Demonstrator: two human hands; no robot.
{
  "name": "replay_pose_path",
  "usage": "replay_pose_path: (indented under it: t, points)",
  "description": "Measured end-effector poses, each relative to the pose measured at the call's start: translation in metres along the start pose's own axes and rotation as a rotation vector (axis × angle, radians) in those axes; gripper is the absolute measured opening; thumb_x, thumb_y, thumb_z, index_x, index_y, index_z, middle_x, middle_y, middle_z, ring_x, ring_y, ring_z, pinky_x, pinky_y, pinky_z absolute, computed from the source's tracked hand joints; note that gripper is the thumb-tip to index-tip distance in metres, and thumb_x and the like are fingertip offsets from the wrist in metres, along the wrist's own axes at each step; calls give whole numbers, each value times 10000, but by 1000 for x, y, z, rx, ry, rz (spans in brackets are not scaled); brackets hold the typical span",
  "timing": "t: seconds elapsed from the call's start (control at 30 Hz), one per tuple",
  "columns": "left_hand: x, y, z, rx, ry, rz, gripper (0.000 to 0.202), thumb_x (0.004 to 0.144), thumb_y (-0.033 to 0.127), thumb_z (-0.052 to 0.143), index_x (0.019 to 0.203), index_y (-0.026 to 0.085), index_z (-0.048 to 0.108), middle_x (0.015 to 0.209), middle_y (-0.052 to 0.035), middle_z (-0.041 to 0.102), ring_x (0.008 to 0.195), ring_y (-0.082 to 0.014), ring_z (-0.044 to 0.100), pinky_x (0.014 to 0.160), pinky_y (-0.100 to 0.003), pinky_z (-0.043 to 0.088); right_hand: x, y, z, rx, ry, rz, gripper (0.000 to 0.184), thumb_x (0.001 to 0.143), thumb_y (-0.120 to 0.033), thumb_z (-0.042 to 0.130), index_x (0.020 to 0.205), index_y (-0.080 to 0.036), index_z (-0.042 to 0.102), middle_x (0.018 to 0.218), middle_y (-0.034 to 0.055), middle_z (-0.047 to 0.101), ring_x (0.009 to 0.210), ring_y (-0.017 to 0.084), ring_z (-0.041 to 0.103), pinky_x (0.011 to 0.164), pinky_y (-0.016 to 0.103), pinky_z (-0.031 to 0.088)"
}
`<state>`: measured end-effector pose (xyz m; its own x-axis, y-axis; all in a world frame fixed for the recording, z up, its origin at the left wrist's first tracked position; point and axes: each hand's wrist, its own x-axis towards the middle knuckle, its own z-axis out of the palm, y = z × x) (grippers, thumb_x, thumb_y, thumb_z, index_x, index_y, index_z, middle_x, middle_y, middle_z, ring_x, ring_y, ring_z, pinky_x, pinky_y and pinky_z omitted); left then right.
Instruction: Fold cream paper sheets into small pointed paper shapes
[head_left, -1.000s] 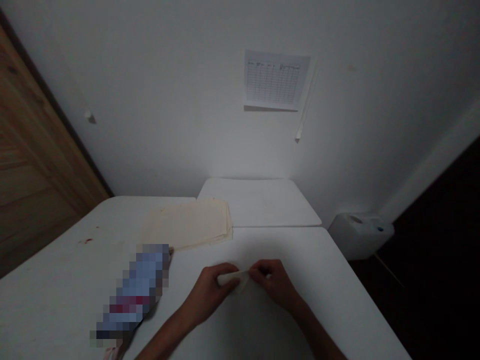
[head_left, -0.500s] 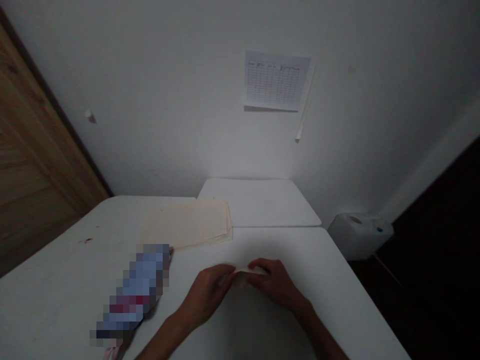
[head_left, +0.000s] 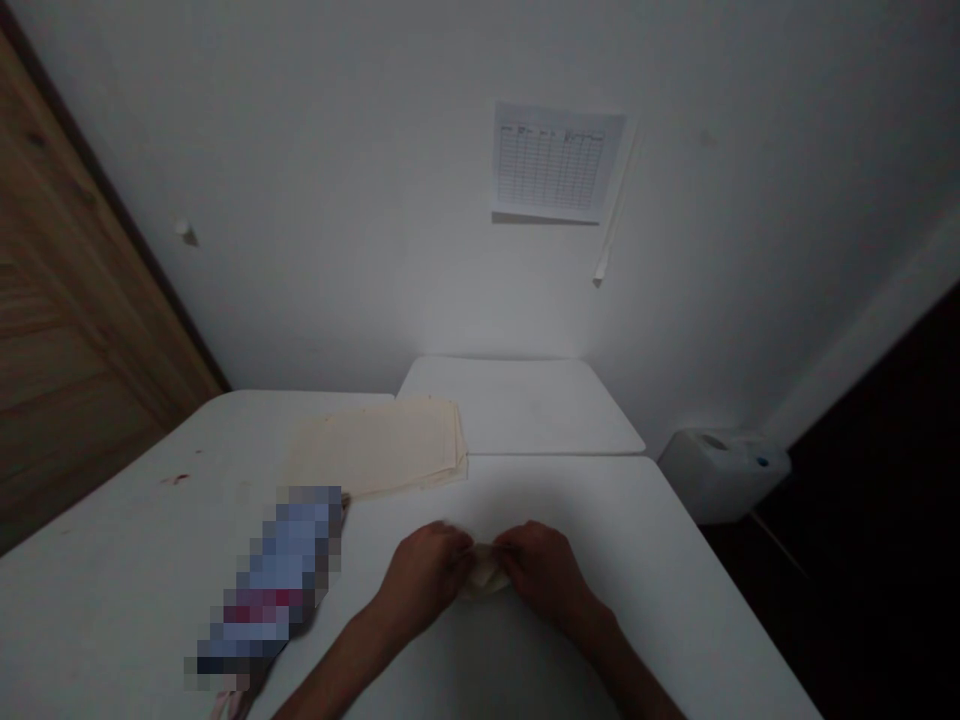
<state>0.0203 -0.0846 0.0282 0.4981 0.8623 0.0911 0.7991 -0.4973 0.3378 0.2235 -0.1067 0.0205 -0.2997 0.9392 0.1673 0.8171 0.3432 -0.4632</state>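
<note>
Above the white table, a small, folded cream piece is pinched between my two hands. Whether it is cloth or paper I cannot make out. My left hand grips its left edge with closed fingers, and my right hand grips the right edge the same way. The piece hangs between my fingertips, its upper corners hidden by them. Farther back and to the left lies a stack of thin cream sheets.
A blurred-out blue pouch-like item lies left of my left forearm. A second white table top stands against the wall. A printed chart hangs there. On the right is a white container; a wooden door is at left.
Both hands have turned, knuckles up, and the cream piece has tipped from nearly edge-on to hanging downward, showing more of its face. The view has shifted very slightly.
</note>
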Motion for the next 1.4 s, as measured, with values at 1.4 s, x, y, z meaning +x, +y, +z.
replay_pose_path:
  t: [1.4]
  points:
    - [-6, -11, 16, 29, 71, 46, 308, 784, 15, 470, 999, 156, 640, 1030, -104, 641, 997, -228, 584, 903, -356, 475, 8, 8, 17, -386, 10, -183, 114, 897, -143, 569, 901, -206, 663, 909, 40, 688, 854, 196, 584, 725, 275, 430]
